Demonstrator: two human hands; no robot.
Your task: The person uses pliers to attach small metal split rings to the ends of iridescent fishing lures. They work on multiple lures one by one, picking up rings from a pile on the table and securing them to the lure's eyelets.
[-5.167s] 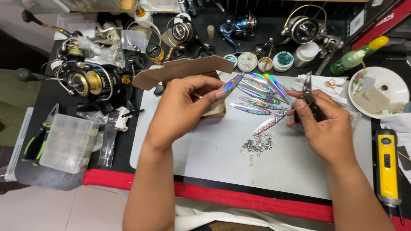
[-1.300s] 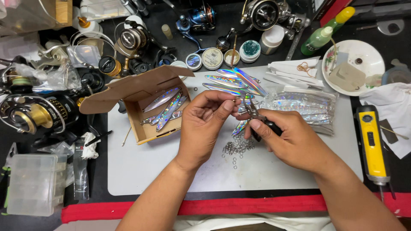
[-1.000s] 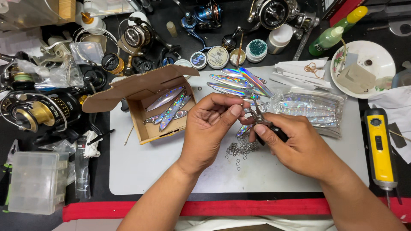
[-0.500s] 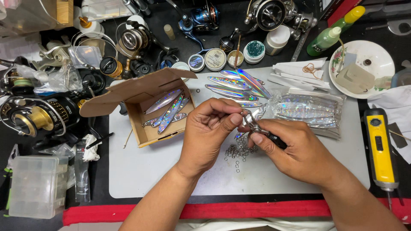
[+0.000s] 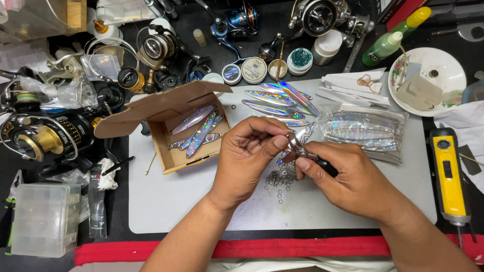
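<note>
- Head view: the left hand [image 5: 247, 158] is curled over the grey mat [image 5: 166, 201], thumb and forefinger pinched together at the nose of the pliers [image 5: 302, 151]; whatever small part sits between those fingertips is too tiny to make out.
- The right hand [image 5: 353, 176] is closed around the black handle of the pliers, with the metal tip pointing up and left towards the left fingertips.
- A shiny silver lure [image 5: 297, 138] lies just behind the tip of the pliers, partly hidden by both hands; I cannot tell whether either hand grips it.
- Directly under the hands, on the mat, lies a loose pile of small metal rings [image 5: 279, 180].
- Left of the hands stands an open cardboard box [image 5: 174, 128] with several more silver lures lying inside it.
- Behind the hands a row of loose lures [image 5: 275, 98] lies on the mat, and to the right of them a clear bag of lures [image 5: 365, 131].
- A yellow tool [image 5: 447, 174] lies at the right edge of the mat, and a white plate [image 5: 443, 65] sits beyond it.
- Fishing reels [image 5: 45, 136] crowd the black table on the left, near a clear plastic box [image 5: 40, 219].
</note>
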